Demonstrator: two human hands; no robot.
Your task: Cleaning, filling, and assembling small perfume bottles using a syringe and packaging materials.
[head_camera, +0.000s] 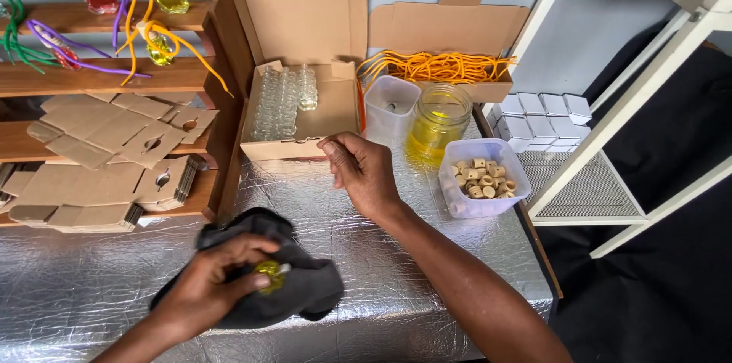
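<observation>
Far beyond the left hand [217, 283], wooden shelves [114, 77] carry flat cardboard blanks [114, 138] and small filled bottles with coloured cords [156, 43]. That hand is closed around a dark cloth [305, 287] on the foil-covered table [76, 287], pinching a small yellow bottle [269, 273] against it with thumb and fingers. Up and to its right, the right hand [362, 172] hovers with fingers loosely curled, thumb meeting fingertips; whether it holds anything I cannot tell. Just beyond it an open carton [320, 115] holds empty glass bottles [282, 100]. To its right stand a clear tub [390, 107], a jar of yellow liquid [438, 123] and a tub of wooden caps [480, 178].
</observation>
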